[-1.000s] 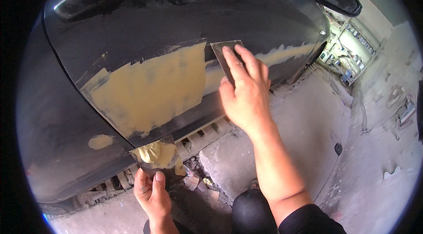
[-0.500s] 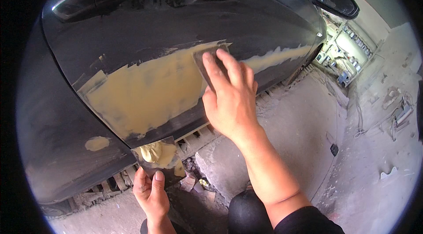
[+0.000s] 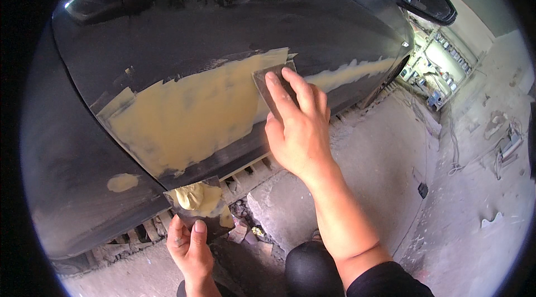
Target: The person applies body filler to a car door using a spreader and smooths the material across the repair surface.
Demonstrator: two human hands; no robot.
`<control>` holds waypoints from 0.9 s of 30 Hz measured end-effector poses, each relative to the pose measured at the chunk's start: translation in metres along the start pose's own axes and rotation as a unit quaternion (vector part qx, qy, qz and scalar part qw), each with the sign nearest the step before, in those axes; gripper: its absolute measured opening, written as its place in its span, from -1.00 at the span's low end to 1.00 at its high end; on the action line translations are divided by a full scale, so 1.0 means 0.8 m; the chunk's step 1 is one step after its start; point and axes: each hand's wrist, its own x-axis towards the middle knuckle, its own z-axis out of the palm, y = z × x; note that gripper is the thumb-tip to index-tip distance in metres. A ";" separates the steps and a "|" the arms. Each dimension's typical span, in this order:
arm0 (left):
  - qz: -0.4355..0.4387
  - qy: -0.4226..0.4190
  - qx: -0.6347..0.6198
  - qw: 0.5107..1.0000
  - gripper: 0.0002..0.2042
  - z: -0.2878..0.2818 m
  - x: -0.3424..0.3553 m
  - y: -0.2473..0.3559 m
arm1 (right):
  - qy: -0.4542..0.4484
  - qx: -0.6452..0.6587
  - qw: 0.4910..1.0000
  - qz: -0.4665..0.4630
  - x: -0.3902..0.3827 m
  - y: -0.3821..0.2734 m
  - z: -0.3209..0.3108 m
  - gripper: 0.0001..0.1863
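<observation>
My right hand (image 3: 301, 124) is closed on a thin dark putty spreader (image 3: 270, 91), its fingers pressed along the back of the blade. The spreader lies against the car door at the right part of a broad layer of yellow-tan body filler (image 3: 190, 115). Streaks and thin dark spots show in that layer. Below the door, my left hand (image 3: 191, 246) grips a dark flat mixing plate (image 3: 192, 220) between thumb and fingers. A mound of pale yellow filler (image 3: 190, 196) sits on the plate, with smears around it.
The dark car door (image 3: 212, 29) fills the upper left, with a side mirror (image 3: 429, 0) at upper right. A narrower filler strip (image 3: 357, 72) runs farther right. A small filler patch (image 3: 123, 182) marks the neighbouring panel. Broken concrete (image 3: 285, 207) and a slotted grate (image 3: 137, 235) lie beneath.
My right hand and the spreader have shifted slightly right and down along the filler. My left hand with the plate stays in nearly the same place.
</observation>
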 end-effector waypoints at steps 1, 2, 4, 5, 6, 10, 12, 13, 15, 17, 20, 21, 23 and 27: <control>-0.001 0.001 0.000 1.000 -0.72 0.000 0.001 0.000 | -0.003 -0.001 1.000 0.001 -0.005 0.001 0.004 -0.26; -0.003 0.002 0.000 1.000 -0.72 0.000 0.001 -0.001 | -0.001 0.006 1.000 0.001 -0.010 0.004 0.009 -0.25; -0.001 0.003 -0.001 1.000 -0.72 -0.006 0.000 -0.001 | 0.004 0.020 1.000 0.002 -0.018 0.002 0.018 -0.25; 0.000 0.003 -0.001 1.000 -0.72 -0.009 -0.001 -0.002 | 0.004 0.036 0.999 0.025 -0.020 -0.004 0.019 -0.29; -0.003 0.007 0.000 1.000 -0.71 -0.010 -0.001 -0.003 | 0.005 0.036 0.999 0.025 -0.024 -0.003 0.021 -0.29; -0.020 0.026 -0.013 0.999 -0.68 -0.015 -0.001 -0.011 | 0.014 0.049 0.999 0.020 -0.039 0.003 0.038 -0.28; -0.025 0.031 -0.023 0.999 -0.67 -0.017 -0.002 -0.013 | 0.022 0.054 0.998 0.016 -0.048 0.006 0.049 -0.27; -0.026 0.030 -0.027 0.999 -0.66 -0.016 -0.001 -0.012 | 0.025 0.053 0.998 0.013 -0.053 0.008 0.054 -0.26; -0.026 0.032 -0.025 0.999 -0.66 -0.017 -0.001 -0.012 | 0.034 0.060 0.998 0.008 -0.063 0.011 0.066 -0.25; -0.023 0.036 -0.013 0.999 -0.66 -0.020 -0.003 -0.012 | 0.047 0.076 0.996 0.002 -0.072 0.014 0.080 -0.24; -0.016 0.034 -0.002 0.999 -0.67 -0.023 -0.006 -0.014 | 0.058 0.067 0.996 -0.006 -0.089 0.020 0.099 -0.23; -0.017 0.040 0.001 0.999 -0.67 -0.021 -0.006 -0.013 | 0.062 0.070 0.996 -0.006 -0.094 0.022 0.107 -0.23; -0.020 0.052 0.005 0.998 -0.67 -0.015 -0.006 -0.008 | 0.071 0.073 0.995 -0.006 -0.106 0.025 0.123 -0.22; -0.001 0.030 0.028 0.999 -0.65 -0.024 -0.003 -0.004 | 0.074 0.077 0.994 -0.012 -0.124 0.029 0.145 -0.24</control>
